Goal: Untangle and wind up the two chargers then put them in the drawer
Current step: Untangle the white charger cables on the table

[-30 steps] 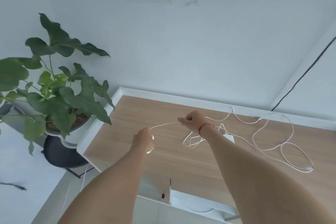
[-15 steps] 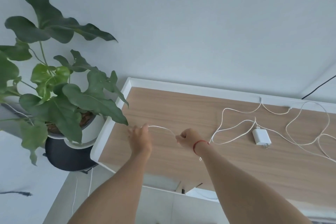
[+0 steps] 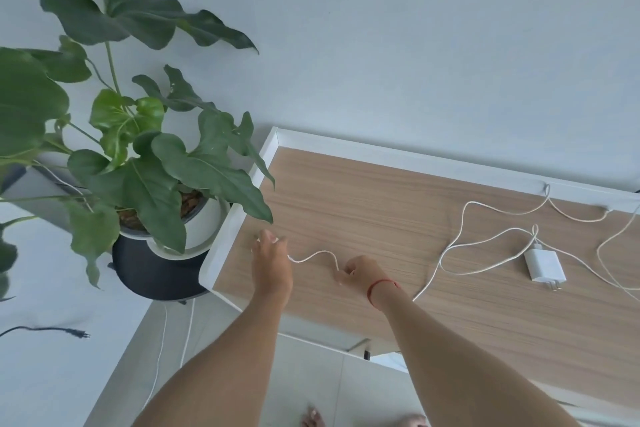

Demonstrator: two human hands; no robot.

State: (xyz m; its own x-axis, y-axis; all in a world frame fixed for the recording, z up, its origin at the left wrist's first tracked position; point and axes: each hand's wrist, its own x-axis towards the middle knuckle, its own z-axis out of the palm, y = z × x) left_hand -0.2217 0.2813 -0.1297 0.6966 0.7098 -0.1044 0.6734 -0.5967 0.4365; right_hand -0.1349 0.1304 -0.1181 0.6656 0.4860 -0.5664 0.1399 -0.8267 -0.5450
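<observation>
Cable (image 3: 318, 254) now sags slack between left hand (image 3: 272, 265) and right hand (image 3: 362, 270), both pinching it nearer the desk (image 3: 381, 204).

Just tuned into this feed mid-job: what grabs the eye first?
The big green leafy plant in its white pot fills the left side, its leaves overhanging the left edge of the wood-topped table. Just right of it, the left hand and right hand hold a slack stretch of thin white cable between them. Farther right, the white square charger plug lies flat among loose cable loops.
</observation>
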